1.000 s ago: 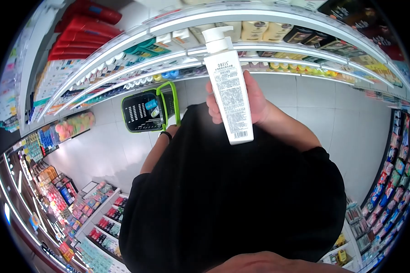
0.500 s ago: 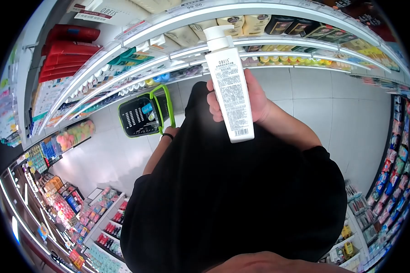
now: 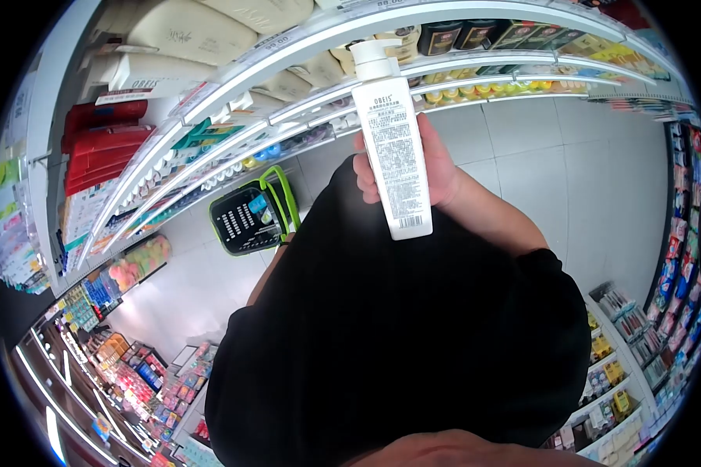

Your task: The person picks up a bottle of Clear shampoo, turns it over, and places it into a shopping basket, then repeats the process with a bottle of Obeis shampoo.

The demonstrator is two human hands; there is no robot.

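A white pump bottle [image 3: 397, 167] labelled OBEIS, its back covered in small print with a barcode near the base, stands upright before my chest. My right hand [image 3: 438, 167] is closed around its middle, fingertips showing at the left edge and thumb along the right. Lower left, a black shopping basket [image 3: 241, 222] with a green handle [image 3: 286, 191] hangs at my side, a small blue item [image 3: 258, 204] inside it. My left hand [image 3: 290, 234] grips the handle's lower end; the dark clothing hides most of this hand.
Shelves of bottles [image 3: 319, 70] curve across the front, with red packages [image 3: 105, 148] at the left and an OBEIS box [image 3: 144, 76] above. Hanging packets [image 3: 674, 233] line the right side. Pale floor tiles [image 3: 522, 148] show between the shelves; display racks [image 3: 611, 373] stand behind.
My view has turned slightly, so the shelves and red packages sit further left and the basket appears a little lower. The bottle stays in my right hand, nearly unmoved.
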